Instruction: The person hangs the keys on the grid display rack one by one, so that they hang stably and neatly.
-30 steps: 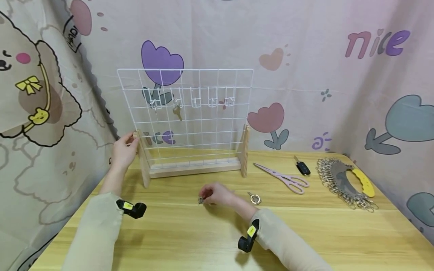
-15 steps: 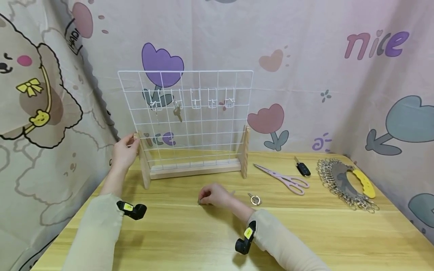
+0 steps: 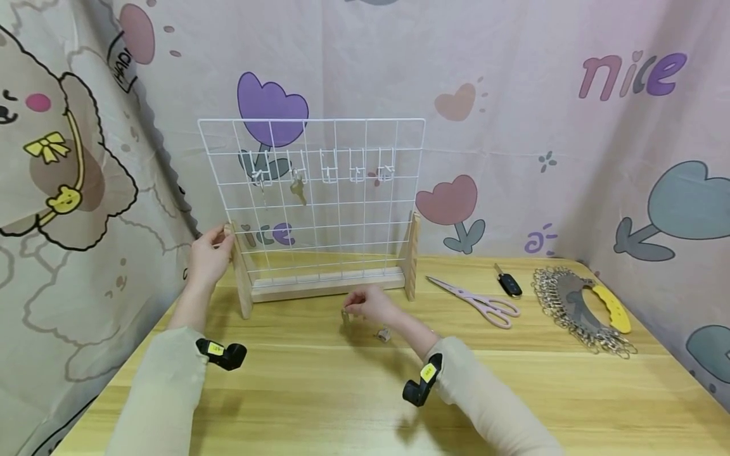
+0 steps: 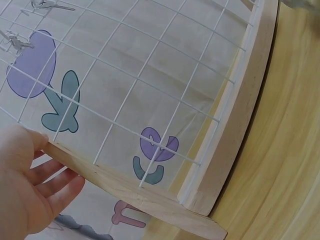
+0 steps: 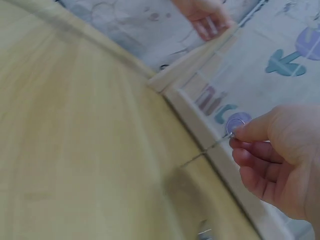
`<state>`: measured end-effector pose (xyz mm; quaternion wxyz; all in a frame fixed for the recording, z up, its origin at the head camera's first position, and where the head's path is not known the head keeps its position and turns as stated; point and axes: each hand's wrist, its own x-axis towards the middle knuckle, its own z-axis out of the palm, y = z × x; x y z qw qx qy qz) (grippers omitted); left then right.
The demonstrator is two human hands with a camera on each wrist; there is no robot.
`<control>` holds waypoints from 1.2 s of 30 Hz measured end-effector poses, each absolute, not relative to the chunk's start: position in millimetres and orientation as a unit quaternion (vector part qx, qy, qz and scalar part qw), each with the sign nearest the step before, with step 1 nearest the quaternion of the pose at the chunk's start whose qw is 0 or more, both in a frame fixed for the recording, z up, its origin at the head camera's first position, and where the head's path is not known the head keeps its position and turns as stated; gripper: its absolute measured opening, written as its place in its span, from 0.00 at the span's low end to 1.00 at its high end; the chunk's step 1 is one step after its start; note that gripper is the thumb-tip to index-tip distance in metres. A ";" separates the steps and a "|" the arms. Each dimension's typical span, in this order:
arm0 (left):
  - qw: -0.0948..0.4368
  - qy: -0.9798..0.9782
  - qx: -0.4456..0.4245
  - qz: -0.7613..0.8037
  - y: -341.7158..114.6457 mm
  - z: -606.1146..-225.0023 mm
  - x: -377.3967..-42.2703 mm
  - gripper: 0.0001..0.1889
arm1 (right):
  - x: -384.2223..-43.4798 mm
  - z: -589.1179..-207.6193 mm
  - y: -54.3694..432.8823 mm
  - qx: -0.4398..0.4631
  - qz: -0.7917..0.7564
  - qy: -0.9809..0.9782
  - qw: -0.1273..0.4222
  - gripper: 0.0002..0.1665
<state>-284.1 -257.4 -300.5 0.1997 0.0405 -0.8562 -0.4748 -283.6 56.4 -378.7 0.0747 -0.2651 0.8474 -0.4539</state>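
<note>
Head view's decently bright and pretty even, with soft shadows on the desk under the right hand and a pale sheen toward the near edge. Right wrist view is kinda mushy (the key and the desk's grain smear), while the left wrist one's crisper but greyish.

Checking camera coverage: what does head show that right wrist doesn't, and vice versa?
Head only: pale pink scissors, black car key, curved grey plate with yellow handle and metal rings.
Right wrist only: the round loop of the thin silver wire ring held by the right hand.
Both: that hand, its slim metal key, left hand holding the pale wooden stand, white wire grid, wood-grain tabletop.
</note>
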 end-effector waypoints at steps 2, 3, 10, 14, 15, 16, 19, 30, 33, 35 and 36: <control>0.201 -0.859 0.044 -0.469 -257.4 -300.1 -284.5 0.27 | -285.8 -368.4 60.0 -0.270 -0.452 0.848 0.066 0.02; 0.203 -0.860 0.045 -0.466 -257.4 -299.9 -284.8 0.27 | -286.8 -364.2 61.7 -0.269 -0.452 0.848 0.061 0.03; 0.213 -0.860 0.062 -0.459 -257.8 -297.6 -285.5 0.27 | -291.7 -339.9 69.2 -0.258 -0.456 0.851 0.042 0.03; 0.229 -0.854 0.067 -0.462 -257.0 -294.3 -285.8 0.26 | -294.3 -330.4 71.0 -0.248 -0.452 0.856 0.036 0.03; 0.233 -0.854 0.068 -0.459 -256.5 -293.3 -285.8 0.25 | -295.1 -328.0 71.3 -0.247 -0.454 0.855 0.035 0.03; 0.236 -0.855 0.070 -0.457 -256.1 -292.5 -286.0 0.25 | -295.7 -325.4 71.7 -0.248 -0.457 0.854 0.033 0.03; 0.237 -0.854 0.076 -0.457 -254.2 -290.7 -285.9 0.24 | -297.6 -316.2 71.8 -0.251 -0.458 0.852 0.024 0.03; 0.245 -0.838 0.111 -0.474 -252.1 -291.3 -288.3 0.22 | -305.1 -270.5 64.2 -0.258 -0.476 0.841 -0.014 0.05; 0.245 -0.832 0.117 -0.484 -251.5 -290.0 -288.6 0.22 | -306.2 -260.4 61.0 -0.259 -0.482 0.837 -0.027 0.06; 0.243 -0.826 0.122 -0.493 -251.2 -289.4 -288.8 0.22 | -306.4 -254.6 58.6 -0.257 -0.490 0.832 -0.033 0.05; 0.240 -0.824 0.124 -0.498 -251.1 -289.0 -288.7 0.22 | -306.5 -252.1 57.5 -0.255 -0.492 0.831 -0.035 0.05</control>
